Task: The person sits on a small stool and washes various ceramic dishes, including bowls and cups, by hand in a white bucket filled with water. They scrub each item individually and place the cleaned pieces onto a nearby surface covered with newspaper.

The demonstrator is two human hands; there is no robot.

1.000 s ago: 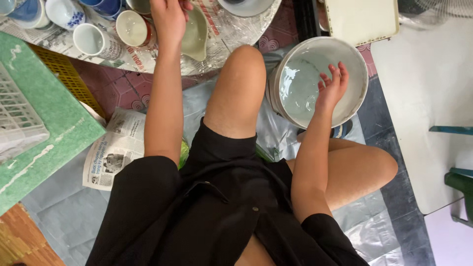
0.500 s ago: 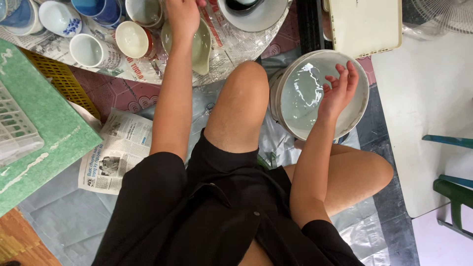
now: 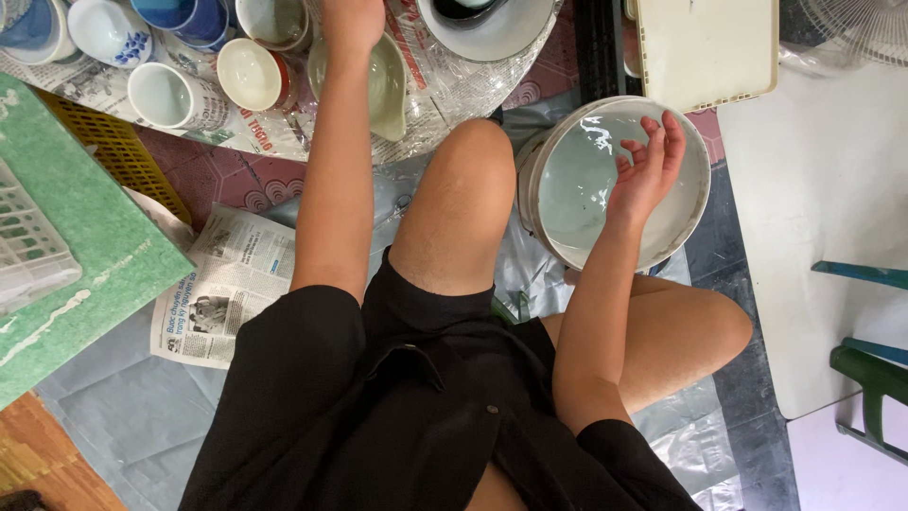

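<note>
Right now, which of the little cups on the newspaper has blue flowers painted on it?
The white cup near the top left corner has the blue flower pattern. The two cups below it show plain pale insides without any blue.

Floor: reddish patterned tiles (image 3: 222,180), partly covered by grey sheeting (image 3: 123,426) and clear plastic (image 3: 695,454). Newspaper (image 3: 227,289) spread at left. White mat (image 3: 818,189) at right. Green chair frame (image 3: 870,374) at right edge. Fan (image 3: 856,28) top right.
</note>
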